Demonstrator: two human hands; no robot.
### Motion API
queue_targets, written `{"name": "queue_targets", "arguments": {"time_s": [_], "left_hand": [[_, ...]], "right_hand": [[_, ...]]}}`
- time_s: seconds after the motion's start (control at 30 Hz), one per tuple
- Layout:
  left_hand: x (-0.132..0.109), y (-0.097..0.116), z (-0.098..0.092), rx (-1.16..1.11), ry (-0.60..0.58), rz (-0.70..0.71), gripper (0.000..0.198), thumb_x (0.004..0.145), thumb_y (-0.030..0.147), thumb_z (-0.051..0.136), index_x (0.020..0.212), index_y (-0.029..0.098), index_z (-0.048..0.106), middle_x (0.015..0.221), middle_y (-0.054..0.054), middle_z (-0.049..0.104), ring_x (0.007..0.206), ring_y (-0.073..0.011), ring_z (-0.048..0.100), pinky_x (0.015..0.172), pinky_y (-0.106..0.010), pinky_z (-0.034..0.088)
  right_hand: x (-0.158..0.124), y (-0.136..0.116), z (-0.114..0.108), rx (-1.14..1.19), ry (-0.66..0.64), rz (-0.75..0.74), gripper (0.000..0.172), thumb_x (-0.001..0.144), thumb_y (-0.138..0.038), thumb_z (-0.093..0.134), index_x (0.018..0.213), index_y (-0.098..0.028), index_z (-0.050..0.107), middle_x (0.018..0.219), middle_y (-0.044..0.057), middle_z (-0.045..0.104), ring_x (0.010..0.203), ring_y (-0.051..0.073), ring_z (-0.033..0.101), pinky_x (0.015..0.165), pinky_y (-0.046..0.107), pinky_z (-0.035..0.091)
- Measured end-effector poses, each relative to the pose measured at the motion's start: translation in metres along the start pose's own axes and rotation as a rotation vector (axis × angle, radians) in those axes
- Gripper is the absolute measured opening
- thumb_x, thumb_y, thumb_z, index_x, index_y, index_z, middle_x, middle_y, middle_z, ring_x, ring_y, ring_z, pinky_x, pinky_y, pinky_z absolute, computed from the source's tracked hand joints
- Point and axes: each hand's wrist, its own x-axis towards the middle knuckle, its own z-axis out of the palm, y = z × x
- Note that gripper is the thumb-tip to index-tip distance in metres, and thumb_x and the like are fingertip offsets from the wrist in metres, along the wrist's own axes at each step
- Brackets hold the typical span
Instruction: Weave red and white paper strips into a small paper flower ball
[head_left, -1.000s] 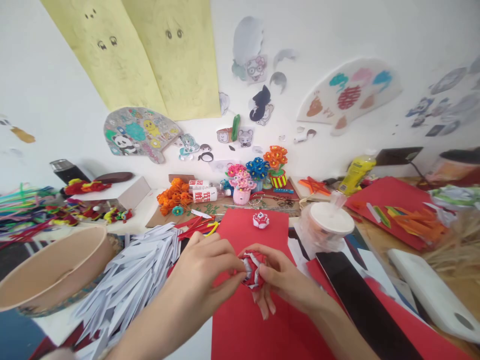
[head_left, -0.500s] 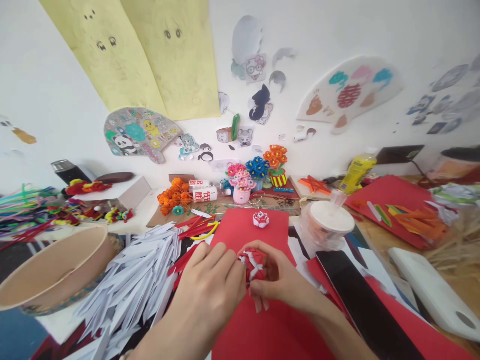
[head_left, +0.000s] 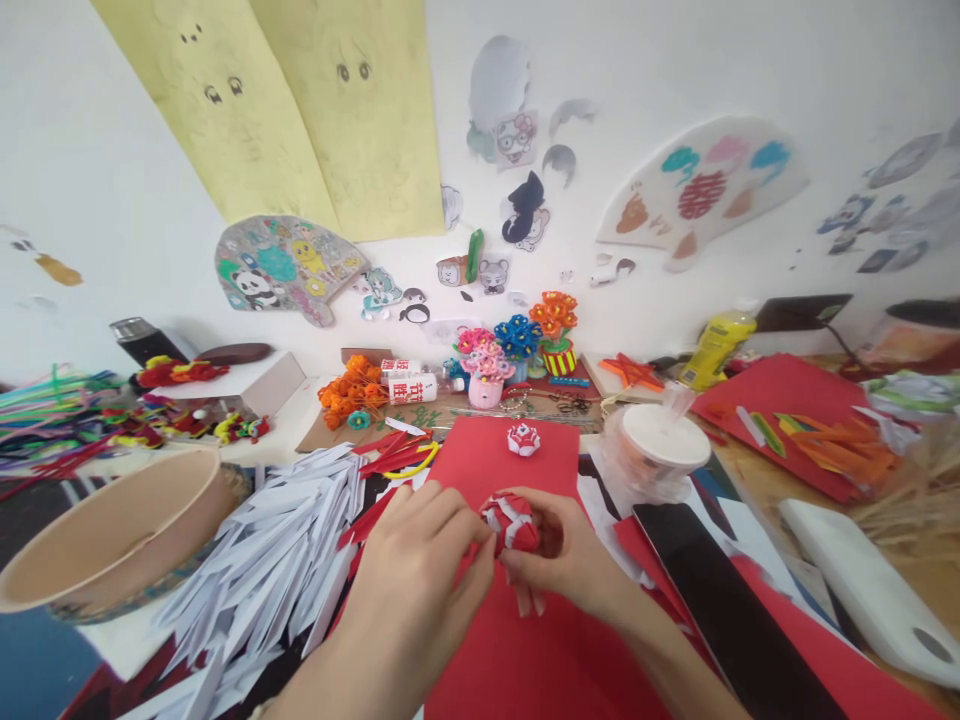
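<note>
A small red-and-white folded paper ball (head_left: 511,524) is held over a red paper sheet (head_left: 540,640). My right hand (head_left: 570,555) wraps round its right side, thumb below and fingers curled behind. At its left edge, the bent fingers and thumb of my left hand (head_left: 424,570) pinch close together; the exact spot they grip is partly hidden by the hand. Farther back on the same sheet sits a second red-and-white folded paper ball (head_left: 523,439), touched by neither hand.
White paper strips (head_left: 277,550) lie heaped at the left, beside a beige bowl (head_left: 127,530). To the right are a lidded cup (head_left: 666,440), a black phone-like slab (head_left: 727,610) and a white slab (head_left: 862,585). Small flower pots (head_left: 486,388) line the wall side.
My left hand has turned slightly and its thumb now shows, opening a little gap from the other fingers. The held ball has tilted, showing more of its top.
</note>
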Motion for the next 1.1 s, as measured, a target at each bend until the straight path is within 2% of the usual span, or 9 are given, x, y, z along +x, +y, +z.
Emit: {"name": "queue_targets", "arguments": {"time_s": [0.17, 0.47, 0.57, 0.73, 0.97, 1.1], "left_hand": [[0.011, -0.008, -0.009, -0.358, -0.173, -0.243, 0.020, 0.086, 0.018, 0.059, 0.067, 0.020, 0.064, 0.069, 0.001, 0.068, 0.065, -0.0135, 0.061, 0.061, -0.024, 0.045], [0.013, -0.020, -0.008, -0.573, -0.299, -0.383, 0.011, 0.079, 0.021, 0.068, 0.070, 0.021, 0.073, 0.068, 0.002, 0.071, 0.062, -0.0123, 0.061, 0.061, -0.023, 0.046], [0.011, -0.018, -0.007, -0.583, -0.281, -0.391, 0.009, 0.077, 0.020, 0.070, 0.069, 0.021, 0.073, 0.066, 0.002, 0.069, 0.060, -0.0117, 0.059, 0.060, -0.023, 0.045], [0.008, -0.011, -0.005, -0.557, -0.180, -0.374, 0.014, 0.078, 0.018, 0.069, 0.064, 0.021, 0.072, 0.067, 0.002, 0.070, 0.060, -0.0115, 0.058, 0.058, -0.022, 0.043], [0.003, -0.005, -0.002, -0.461, -0.152, -0.371, 0.016, 0.076, 0.010, 0.064, 0.064, 0.019, 0.065, 0.065, 0.004, 0.068, 0.061, -0.0106, 0.059, 0.061, -0.021, 0.043], [0.004, -0.004, -0.002, -0.408, -0.081, -0.299, 0.015, 0.082, 0.016, 0.064, 0.068, 0.020, 0.067, 0.067, 0.003, 0.067, 0.064, -0.0118, 0.060, 0.062, -0.021, 0.044]], "right_hand": [[-0.002, -0.005, 0.000, 0.047, -0.023, 0.034, 0.036, 0.072, -0.034, 0.080, 0.094, -0.013, 0.060, 0.058, -0.001, 0.066, 0.039, 0.013, 0.064, 0.033, 0.017, 0.045], [-0.003, -0.008, 0.000, 0.070, -0.088, 0.042, 0.026, 0.073, -0.028, 0.079, 0.085, -0.012, 0.063, 0.058, 0.000, 0.067, 0.039, 0.011, 0.063, 0.033, 0.014, 0.043], [-0.002, -0.008, 0.001, 0.078, -0.098, 0.051, 0.028, 0.072, -0.028, 0.081, 0.085, -0.012, 0.064, 0.058, -0.001, 0.066, 0.039, 0.011, 0.063, 0.034, 0.014, 0.044], [-0.002, -0.007, 0.002, 0.103, -0.103, 0.053, 0.027, 0.073, -0.030, 0.080, 0.085, -0.012, 0.063, 0.058, -0.001, 0.066, 0.040, 0.011, 0.063, 0.034, 0.014, 0.045], [-0.001, -0.006, 0.003, 0.110, -0.111, 0.027, 0.030, 0.071, -0.030, 0.082, 0.089, -0.012, 0.065, 0.061, -0.002, 0.065, 0.043, 0.010, 0.063, 0.038, 0.015, 0.047], [-0.001, -0.007, 0.002, 0.121, -0.101, -0.005, 0.029, 0.074, -0.032, 0.081, 0.090, -0.012, 0.066, 0.058, -0.002, 0.064, 0.043, 0.009, 0.061, 0.040, 0.015, 0.045]]}}
